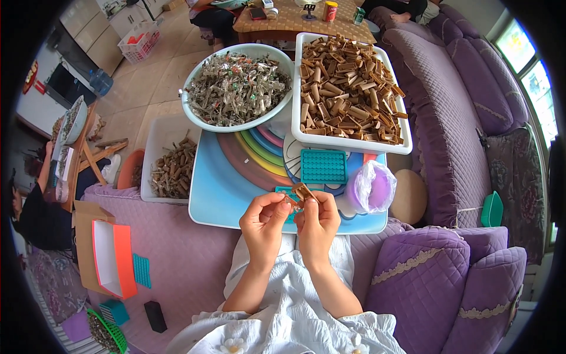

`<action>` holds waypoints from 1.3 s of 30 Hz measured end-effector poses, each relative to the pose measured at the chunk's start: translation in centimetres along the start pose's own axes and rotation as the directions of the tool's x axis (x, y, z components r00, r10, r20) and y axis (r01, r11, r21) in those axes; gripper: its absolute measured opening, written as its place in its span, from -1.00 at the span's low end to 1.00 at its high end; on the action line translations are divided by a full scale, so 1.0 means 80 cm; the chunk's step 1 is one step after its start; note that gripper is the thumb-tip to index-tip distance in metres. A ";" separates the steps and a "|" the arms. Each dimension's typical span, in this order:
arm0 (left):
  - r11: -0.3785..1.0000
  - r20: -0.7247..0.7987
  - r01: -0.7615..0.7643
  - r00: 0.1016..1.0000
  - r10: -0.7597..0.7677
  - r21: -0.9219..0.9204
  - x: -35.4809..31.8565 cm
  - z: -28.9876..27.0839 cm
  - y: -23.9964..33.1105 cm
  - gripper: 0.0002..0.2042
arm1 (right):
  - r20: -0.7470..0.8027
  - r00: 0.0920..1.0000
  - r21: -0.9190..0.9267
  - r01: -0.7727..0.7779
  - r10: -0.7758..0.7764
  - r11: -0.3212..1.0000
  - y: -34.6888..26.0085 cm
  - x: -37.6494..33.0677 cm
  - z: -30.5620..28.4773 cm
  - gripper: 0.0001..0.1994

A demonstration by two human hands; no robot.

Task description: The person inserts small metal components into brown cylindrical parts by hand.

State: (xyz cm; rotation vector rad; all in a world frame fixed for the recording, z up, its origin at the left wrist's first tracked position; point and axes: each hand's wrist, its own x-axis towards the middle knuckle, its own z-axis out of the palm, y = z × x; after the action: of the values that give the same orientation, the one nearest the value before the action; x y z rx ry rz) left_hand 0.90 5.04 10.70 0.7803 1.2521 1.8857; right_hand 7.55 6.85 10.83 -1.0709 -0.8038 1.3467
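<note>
Above the near edge of a small table with a rainbow print [218, 177], my two hands meet. My right hand [317, 230] pinches a brown plastic casing [303, 191], tilted, with its hollow side showing. Close against it, my left hand [263, 227] has thumb and forefinger closed on a small clear piece [290, 200], too small to make out fully. Partly hidden beneath the fingers lies a teal tray [283, 190]. A second teal tray with rows of small pockets [323, 166] lies just beyond.
A round white basin [187, 109] of clear plastic parts and a white tub [354, 141] of brown casings stand behind. A purple container lined with a clear bag [371, 187] sits right. Left are a bin [154, 127] of brown pieces and an orange-red box [125, 259]. Purple sofas flank me.
</note>
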 end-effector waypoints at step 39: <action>0.999 0.060 0.041 0.997 -0.040 -0.022 0.003 -0.020 -0.016 -0.89 | -0.029 0.998 0.110 -0.045 0.049 0.993 0.022 -0.024 0.006 -0.88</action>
State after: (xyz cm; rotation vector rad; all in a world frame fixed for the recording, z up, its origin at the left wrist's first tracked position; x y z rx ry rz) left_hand -0.20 4.79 9.01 0.7869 1.1983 1.8287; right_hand 6.31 4.84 9.60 -1.0276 -0.6775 1.3940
